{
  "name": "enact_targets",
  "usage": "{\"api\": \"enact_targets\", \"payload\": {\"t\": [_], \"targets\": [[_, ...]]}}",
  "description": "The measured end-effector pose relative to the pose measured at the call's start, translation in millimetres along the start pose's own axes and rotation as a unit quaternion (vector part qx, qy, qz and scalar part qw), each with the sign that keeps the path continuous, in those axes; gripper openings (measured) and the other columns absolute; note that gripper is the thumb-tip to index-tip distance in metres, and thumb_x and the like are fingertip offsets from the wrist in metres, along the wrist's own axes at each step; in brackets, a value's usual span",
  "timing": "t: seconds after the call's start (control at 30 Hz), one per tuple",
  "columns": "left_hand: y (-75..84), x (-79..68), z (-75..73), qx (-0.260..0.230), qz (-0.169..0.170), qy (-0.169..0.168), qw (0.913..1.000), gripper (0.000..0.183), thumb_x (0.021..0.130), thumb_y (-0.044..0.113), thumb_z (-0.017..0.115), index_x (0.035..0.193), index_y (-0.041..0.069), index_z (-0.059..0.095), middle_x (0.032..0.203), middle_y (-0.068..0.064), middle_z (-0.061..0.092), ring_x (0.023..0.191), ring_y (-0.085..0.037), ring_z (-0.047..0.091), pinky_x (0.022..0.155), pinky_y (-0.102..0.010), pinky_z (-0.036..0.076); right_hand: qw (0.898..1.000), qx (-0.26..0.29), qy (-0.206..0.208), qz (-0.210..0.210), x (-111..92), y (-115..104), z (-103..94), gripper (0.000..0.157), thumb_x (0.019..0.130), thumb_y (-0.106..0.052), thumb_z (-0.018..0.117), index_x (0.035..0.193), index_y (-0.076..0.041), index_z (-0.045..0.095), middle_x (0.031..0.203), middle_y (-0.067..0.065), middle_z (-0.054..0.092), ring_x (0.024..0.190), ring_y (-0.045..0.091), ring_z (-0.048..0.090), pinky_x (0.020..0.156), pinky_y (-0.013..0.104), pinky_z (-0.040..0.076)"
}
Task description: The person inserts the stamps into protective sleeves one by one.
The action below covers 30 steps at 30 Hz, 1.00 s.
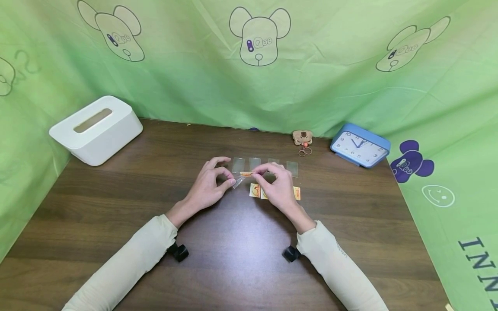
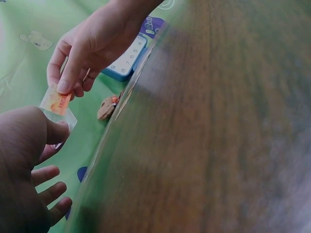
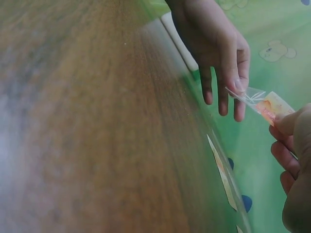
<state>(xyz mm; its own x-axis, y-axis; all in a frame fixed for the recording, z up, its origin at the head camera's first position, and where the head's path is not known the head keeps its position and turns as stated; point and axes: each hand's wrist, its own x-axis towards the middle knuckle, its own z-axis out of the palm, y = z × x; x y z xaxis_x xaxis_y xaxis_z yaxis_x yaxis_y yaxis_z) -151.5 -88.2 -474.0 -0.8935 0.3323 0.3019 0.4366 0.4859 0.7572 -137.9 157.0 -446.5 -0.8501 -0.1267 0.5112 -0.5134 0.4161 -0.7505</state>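
A small clear plastic sleeve (image 3: 251,96) is pinched between the thumb and index finger of my left hand (image 1: 206,186), whose other fingers spread loosely. My right hand (image 1: 281,188) pinches a small orange and cream card (image 2: 59,103) by one end. In the left wrist view the card's other end overlaps the sleeve at its mouth. Below the right hand a row of similar printed cards (image 1: 254,190) lies on the table, partly hidden by that hand. Several flat clear sleeves (image 1: 292,169) lie in a row just behind the hands.
A white tissue box (image 1: 105,138) stands at the back left of the brown table (image 1: 116,194). At the back right are a blue clock (image 1: 359,146) and a brown bear-shaped trinket (image 1: 302,137) with rings. A green printed curtain (image 1: 194,77) hangs behind.
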Motion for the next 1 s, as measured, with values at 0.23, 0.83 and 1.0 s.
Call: {"api": "enact_targets", "payload": {"t": [0.23, 0.83, 1.0], "targets": [[15.9, -0.9, -6.8, -0.007, -0.017, -0.009, 0.9998, 0.009, 0.097, 0.014, 0.084, 0.09, 0.013, 0.079, 0.154, -0.016, 0.06, 0.14, -0.043, 0.052, 0.117, -0.06, 0.039, 0.999, -0.027, -0.031, 0.007, 0.2, -1.3, -2.9, 0.012, 0.09, -0.001, 0.09, 0.097, -0.008, 0.084, 0.091, 0.005, 0.081, 0.087, 0.025, 0.072, 0.087, 0.053, 0.05], [12.4, -1.8, -8.5, 0.002, 0.002, 0.003, 1.0, 0.01, 0.098, 0.016, 0.086, 0.091, 0.013, 0.079, 0.154, -0.014, 0.06, 0.139, -0.042, 0.053, 0.116, -0.056, 0.04, 0.995, -0.046, -0.083, 0.028, 0.0, -0.8, -3.9, 0.006, 0.094, -0.004, 0.085, 0.098, -0.008, 0.084, 0.083, 0.002, 0.075, 0.078, 0.02, 0.068, 0.083, 0.045, 0.051], [15.9, -1.0, -10.2, 0.003, -0.001, -0.003, 1.0, 0.01, 0.097, 0.015, 0.087, 0.091, 0.013, 0.08, 0.154, -0.015, 0.059, 0.141, -0.043, 0.052, 0.118, -0.059, 0.039, 0.993, -0.038, -0.095, 0.051, -0.3, -1.5, -3.1, 0.007, 0.094, -0.003, 0.084, 0.099, -0.008, 0.085, 0.082, 0.0, 0.074, 0.078, 0.015, 0.068, 0.085, 0.041, 0.052]]}}
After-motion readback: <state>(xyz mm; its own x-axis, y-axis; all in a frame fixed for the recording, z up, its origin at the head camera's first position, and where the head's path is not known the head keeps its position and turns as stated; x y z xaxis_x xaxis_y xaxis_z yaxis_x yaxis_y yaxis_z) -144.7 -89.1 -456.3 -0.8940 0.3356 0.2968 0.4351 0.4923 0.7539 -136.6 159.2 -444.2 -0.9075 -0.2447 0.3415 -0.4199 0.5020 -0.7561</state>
